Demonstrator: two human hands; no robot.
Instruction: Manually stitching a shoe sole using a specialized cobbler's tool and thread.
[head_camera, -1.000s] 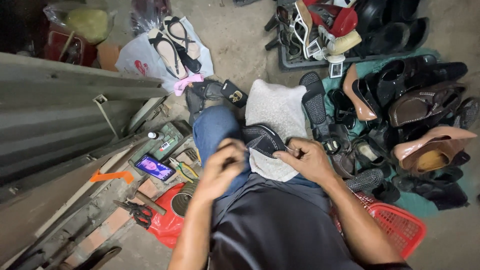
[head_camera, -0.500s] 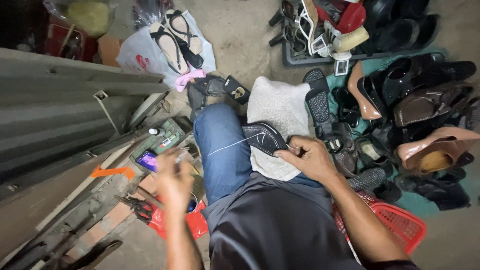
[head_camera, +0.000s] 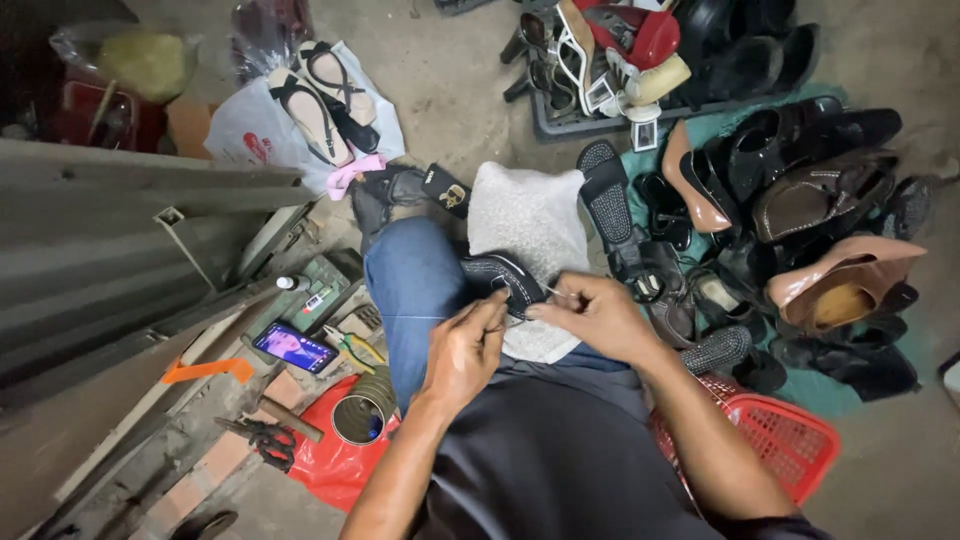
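sandal (head_camera: 503, 277) lengthwise up-left across lap

The person wears a dark grey short-sleeved shirt (head_camera: 560, 460) and blue denim jeans (head_camera: 415, 290); left hand (head_camera: 465, 350) and right hand (head_camera: 600, 315) are bare, forearms uncovered.

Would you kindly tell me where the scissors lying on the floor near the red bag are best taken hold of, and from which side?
Probably by the looped handles of the scissors, coming from above. They lie flat on the floor left of the red bag, and the wooden-handled tool beside them crowds the far side. The view is too small to tell how far the blades are open.
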